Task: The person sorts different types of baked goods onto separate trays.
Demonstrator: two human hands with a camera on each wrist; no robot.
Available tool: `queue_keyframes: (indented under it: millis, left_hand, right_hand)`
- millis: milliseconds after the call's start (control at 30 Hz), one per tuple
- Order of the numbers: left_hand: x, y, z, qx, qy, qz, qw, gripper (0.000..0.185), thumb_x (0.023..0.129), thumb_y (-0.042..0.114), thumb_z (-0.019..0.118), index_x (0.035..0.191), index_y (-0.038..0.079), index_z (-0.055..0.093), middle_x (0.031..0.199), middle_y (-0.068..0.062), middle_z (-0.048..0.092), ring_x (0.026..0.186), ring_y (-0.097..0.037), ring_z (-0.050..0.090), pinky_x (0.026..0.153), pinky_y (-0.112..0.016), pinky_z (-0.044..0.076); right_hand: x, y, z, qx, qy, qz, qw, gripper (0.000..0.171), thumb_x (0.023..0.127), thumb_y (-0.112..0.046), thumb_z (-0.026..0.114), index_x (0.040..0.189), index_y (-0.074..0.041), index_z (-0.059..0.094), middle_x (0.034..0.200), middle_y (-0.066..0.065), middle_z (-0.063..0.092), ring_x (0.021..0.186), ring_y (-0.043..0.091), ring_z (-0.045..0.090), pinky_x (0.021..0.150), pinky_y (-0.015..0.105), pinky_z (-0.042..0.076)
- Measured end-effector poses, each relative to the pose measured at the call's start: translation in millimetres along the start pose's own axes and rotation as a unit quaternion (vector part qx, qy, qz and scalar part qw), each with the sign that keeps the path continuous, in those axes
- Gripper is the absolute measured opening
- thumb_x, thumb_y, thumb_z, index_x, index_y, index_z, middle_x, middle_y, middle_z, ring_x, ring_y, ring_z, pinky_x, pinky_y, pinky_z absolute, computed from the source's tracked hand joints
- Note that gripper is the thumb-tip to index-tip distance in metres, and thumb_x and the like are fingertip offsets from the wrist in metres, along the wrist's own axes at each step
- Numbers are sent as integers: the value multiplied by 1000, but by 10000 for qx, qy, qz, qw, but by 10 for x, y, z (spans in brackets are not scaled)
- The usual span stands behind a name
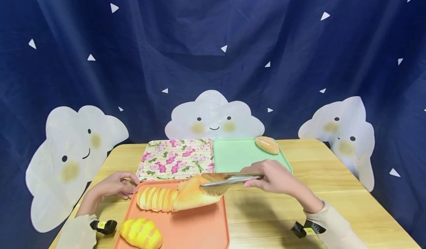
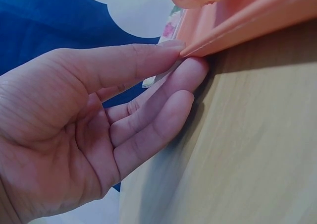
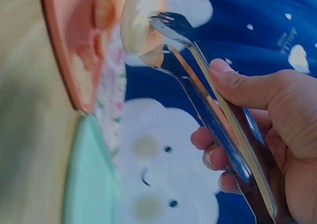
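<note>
At lower centre, the right hand grips metal tongs, which hold golden bread over the orange tray; the left hand pinches the tray's rim. Probably light and squashy, the bread suits gentle mid-body pressure.

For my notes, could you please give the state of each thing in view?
Left hand: pinching orange tray
Right hand: gripping tongs
Tongs: gripping large bread
Large bread: in tongs
Orange tray: bearing bread
Ridged loaf: lying on orange tray
Yellow bread: lying on orange tray
Bun: resting at green tray's corner
Green tray: lying flat
Flowered tray: lying flat
</note>
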State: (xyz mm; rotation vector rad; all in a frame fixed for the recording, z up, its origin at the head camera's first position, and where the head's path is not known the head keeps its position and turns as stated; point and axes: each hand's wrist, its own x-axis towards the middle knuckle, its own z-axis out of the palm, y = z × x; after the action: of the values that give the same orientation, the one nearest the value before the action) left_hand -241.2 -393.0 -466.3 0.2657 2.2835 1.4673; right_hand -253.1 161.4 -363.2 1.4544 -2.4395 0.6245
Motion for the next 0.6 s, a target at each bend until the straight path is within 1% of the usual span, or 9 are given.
queue_keyframes:
  millis: [67, 133, 200, 300, 367, 433, 467, 600]
  left_hand:
    - [-7, 6, 3, 15, 19, -18, 10000, 32, 93, 7, 68, 116, -14, 59, 84, -5, 74, 71, -16, 71, 65, -33, 63]
    - [-13, 10, 8, 30, 37, -43, 10000, 32, 93, 7, 69, 115, -13, 59, 84, -5, 74, 71, -17, 72, 65, -34, 63]
    - [-17, 16, 11, 32, 47, -58, 10000, 31, 93, 8, 69, 116, -12, 60, 84, -5, 75, 72, -17, 72, 65, -34, 63]
    - [-16, 22, 7, 29, 35, -29, 10000, 32, 93, 7, 68, 116, -13, 59, 85, -7, 75, 72, -17, 72, 65, -34, 63]
    - [-19, 18, 5, 20, 26, -1, 10000, 32, 93, 5, 67, 117, -14, 59, 86, -8, 75, 72, -17, 72, 66, -34, 63]
    - [-19, 13, 0, 21, 32, -8, 10000, 32, 92, 5, 66, 117, -14, 58, 87, -8, 75, 73, -17, 72, 66, -34, 63]
    - [-18, 12, -1, 27, 42, -14, 10000, 32, 92, 4, 66, 117, -14, 59, 88, -8, 75, 73, -17, 72, 66, -34, 63]
    - [-6, -12, 8, 32, 47, 49, 10000, 30, 93, 5, 66, 116, -13, 60, 88, -8, 76, 73, -18, 73, 66, -34, 63]
  right_hand:
    - [-8, 40, -84, -68, 164, 191, 9997, 24, 87, -30, 80, 109, -22, 78, 78, -17, 66, 59, -10, 41, 50, 11, 35]
    - [-22, 87, -166, -134, 303, 522, 9981, 26, 86, -30, 81, 111, -22, 78, 83, -14, 71, 58, -9, 43, 50, 14, 37]
    - [-35, 140, -241, -203, 379, 899, 9950, 29, 87, -31, 81, 113, -20, 78, 93, -8, 76, 58, -8, 46, 51, 16, 39]
    - [-56, 239, -328, -309, 488, 1435, 9880, 34, 88, -32, 80, 118, -16, 77, 99, -2, 77, 55, -4, 44, 50, 20, 38]
    - [-63, 321, -359, -470, 552, 1626, 9840, 37, 88, -32, 79, 120, -13, 77, 93, -1, 76, 52, -3, 39, 49, 21, 35]
    - [-67, 415, -374, -645, 596, 1741, 9808, 37, 89, -32, 79, 120, -11, 76, 81, -3, 71, 50, -2, 34, 47, 22, 32]
    - [-70, 466, -377, -745, 620, 1784, 9792, 37, 89, -32, 79, 119, -11, 76, 78, -3, 70, 48, -1, 33, 46, 23, 31]
    - [-97, 657, -377, -976, 651, 2153, 9695, 41, 88, -33, 79, 120, -7, 75, 74, 0, 70, 44, 1, 32, 46, 24, 30]
